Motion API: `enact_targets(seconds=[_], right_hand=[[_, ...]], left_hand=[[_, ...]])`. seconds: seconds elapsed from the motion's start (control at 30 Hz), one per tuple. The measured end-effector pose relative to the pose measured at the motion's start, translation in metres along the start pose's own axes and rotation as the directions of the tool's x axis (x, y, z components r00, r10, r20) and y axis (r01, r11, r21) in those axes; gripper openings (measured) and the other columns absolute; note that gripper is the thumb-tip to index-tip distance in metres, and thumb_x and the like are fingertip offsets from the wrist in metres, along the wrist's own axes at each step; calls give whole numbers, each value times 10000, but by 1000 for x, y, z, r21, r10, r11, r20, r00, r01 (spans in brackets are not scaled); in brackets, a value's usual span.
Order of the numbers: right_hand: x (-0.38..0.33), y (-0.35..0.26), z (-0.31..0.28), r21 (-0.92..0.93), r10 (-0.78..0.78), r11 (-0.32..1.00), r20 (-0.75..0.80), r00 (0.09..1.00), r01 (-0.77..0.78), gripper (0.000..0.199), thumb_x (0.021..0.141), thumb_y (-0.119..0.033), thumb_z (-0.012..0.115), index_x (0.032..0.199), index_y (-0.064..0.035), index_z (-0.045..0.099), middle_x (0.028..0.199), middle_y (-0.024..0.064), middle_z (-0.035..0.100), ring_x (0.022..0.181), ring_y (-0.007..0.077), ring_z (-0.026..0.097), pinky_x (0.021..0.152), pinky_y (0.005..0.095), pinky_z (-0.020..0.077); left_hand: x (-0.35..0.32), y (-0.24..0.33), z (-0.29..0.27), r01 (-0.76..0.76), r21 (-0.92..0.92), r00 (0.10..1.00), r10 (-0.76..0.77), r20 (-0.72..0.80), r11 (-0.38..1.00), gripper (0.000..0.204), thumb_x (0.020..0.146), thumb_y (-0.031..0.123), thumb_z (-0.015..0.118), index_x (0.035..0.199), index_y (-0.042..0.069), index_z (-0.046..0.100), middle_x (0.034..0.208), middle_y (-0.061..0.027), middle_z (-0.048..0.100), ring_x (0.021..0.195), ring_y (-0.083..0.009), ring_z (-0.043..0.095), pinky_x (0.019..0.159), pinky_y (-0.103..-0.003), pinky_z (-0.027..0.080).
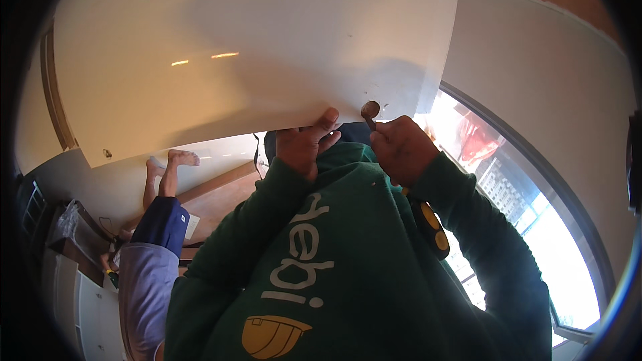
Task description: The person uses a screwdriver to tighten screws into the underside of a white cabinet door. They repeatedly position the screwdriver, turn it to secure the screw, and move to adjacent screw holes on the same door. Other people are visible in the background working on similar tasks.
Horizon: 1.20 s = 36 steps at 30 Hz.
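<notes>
A large white panel [281, 47] stretches across the upper part of the head view. My left hand [302, 148] is closed on its near edge, with the thumb lying on the white face. Near the panel's right end is a round brown recess [372, 106]. My right hand [404, 152] is closed just beside it. A black-and-yellow tool handle [435, 230] sticks out below that fist. A dark narrow piece [369, 120] runs from the fingers to the recess; whether it belongs to the same tool I cannot tell.
At the lower left another person [150, 287] in a grey shirt and dark shorts has a tool [112, 277] in hand. White drawers [97, 314] stand beside them. A bright window [535, 227] fills the right, next to a pale wall [548, 60]. The panel's small corner hole [107, 153] shows at left.
</notes>
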State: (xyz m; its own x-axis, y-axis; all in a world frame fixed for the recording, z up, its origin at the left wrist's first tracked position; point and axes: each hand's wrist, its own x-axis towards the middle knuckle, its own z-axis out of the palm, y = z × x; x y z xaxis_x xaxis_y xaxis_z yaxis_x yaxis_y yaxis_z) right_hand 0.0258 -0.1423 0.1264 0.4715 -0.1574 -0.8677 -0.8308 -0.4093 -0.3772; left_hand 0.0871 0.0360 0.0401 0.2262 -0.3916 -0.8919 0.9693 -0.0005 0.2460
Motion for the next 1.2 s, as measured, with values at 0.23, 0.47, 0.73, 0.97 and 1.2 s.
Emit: enact_targets(seconds=[0.23,0.47,0.73,0.97,1.2], right_hand=[[1,-16,-9,347,306,877,129,943,-332,340,1028,-214,523,908,50,700,610,58,576,434,140,560,455,329,483],[-4,-1,-19,372,307,861,166,937,-348,342,1031,-217,515,954,57,703,604,62,564,431,147,571,441,305,494],[-6,-8,-14,218,192,952,114,975,-214,372,1021,-189,466,739,34,563,532,55,525,425,148,573,440,306,491],[3,49,20,-23,-520,852,-149,841,523,358,1002,-164,478,743,55,594,531,66,520,416,156,566,436,321,471],[9,11,11,420,42,907,-35,998,-23,334,998,-156,502,773,65,615,585,67,549,416,151,563,431,323,484]], left_hand=[[-2,0,4,4,2,1000,-4,-20,1000,443,962,185,772,1321,85,532,1244,-90,633,1133,-244,673,957,-414,592],[-1,5,-3,53,81,998,-55,28,995,517,926,271,821,1328,104,541,1252,-87,643,1187,-255,664,990,-437,542],[2,3,-5,55,75,996,-60,61,996,516,927,303,822,1320,99,557,1273,-80,653,1211,-238,650,1002,-416,539],[-1,-3,2,60,49,998,-62,34,997,496,940,274,805,1327,100,550,1284,-77,651,1215,-259,657,993,-417,545],[4,1,-5,58,84,997,-61,38,995,504,935,266,809,1329,106,539,1290,-76,640,1208,-279,662,991,-445,540]])
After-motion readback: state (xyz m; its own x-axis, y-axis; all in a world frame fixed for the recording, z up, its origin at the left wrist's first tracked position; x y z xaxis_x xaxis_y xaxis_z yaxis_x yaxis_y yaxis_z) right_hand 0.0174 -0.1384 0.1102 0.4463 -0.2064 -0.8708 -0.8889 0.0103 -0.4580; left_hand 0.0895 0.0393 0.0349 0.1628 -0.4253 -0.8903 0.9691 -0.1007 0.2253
